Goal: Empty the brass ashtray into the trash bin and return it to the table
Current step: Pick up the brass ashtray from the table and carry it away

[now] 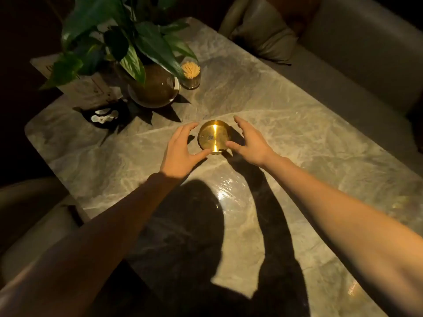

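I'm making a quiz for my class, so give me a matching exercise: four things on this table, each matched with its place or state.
1. round brass ashtray
2. clear glass toothpick jar
3. leafy green plant in a round glass vase
4. grey cushion

A. on the sofa
B. back left of the marble table
C. between two open hands
D. right beside the vase

Pairs: 1-C, 2-D, 3-B, 4-A

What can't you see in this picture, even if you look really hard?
- Trash bin: nowhere in the head view, beyond the frame edges.
- What lies in the brass ashtray: glare and dim light hide it.
- Whether the left hand and right hand grip the ashtray or only flank it: too close to tell.
- The dark dish by the potted plant: contents too dim to name.
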